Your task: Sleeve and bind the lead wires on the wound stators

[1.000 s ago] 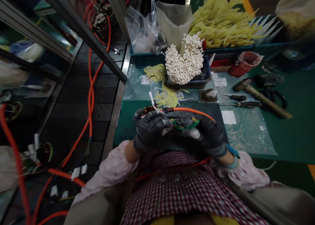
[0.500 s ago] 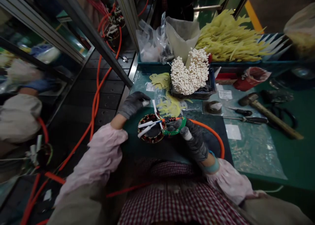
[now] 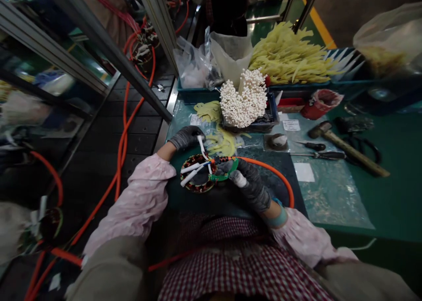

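A round wound coil part lies on the dark mat, with white sleeved leads and a blue wire rising from it. My left hand, in a grey glove, is at its upper left, fingers closed on a white sleeve. My right hand, gloved and with a wrapped fingertip, closes round the green ring at the coil's right side. An orange cable curves from the ring past my right hand. The fingertips behind the ring are partly hidden.
A bundle of white-tipped sticks stands in a dark tray behind the coil. Yellow strips fill a bin further back. A hammer, screwdriver and red cup lie to the right. Metal posts stand left.
My left hand has come closer to the coil and now grips the upright white sleeve. My right hand stays at the green ring. The whole view has shifted slightly.
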`<state>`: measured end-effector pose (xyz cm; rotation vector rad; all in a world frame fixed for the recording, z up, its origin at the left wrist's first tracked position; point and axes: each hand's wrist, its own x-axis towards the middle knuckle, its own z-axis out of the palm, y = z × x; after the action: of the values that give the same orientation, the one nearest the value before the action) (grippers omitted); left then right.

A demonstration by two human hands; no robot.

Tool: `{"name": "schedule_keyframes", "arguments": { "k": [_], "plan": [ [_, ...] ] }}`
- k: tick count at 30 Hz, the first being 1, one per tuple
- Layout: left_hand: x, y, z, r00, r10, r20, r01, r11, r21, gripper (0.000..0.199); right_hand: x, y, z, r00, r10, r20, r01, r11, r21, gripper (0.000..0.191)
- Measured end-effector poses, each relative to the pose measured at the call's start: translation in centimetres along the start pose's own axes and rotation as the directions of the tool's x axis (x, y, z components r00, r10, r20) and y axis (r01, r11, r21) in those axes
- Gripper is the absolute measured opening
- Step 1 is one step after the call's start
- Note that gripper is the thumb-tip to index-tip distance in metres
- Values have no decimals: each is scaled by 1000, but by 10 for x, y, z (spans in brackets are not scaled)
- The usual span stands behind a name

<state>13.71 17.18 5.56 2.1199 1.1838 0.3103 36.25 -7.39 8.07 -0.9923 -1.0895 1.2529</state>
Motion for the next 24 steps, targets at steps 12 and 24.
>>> {"name": "schedule_keyframes", "arguments": {
  "k": [12,24],
  "plan": [
    [-142,93,15,562,579,-591,-496,808,319,17,12,-9,25,984,39,-175,-63,989,-132,37],
    [-166,119,42,648,542,-536,-472,837,275,22,3,-26,24,948,-152,-281,94,974,-208,52]
  ]
}}
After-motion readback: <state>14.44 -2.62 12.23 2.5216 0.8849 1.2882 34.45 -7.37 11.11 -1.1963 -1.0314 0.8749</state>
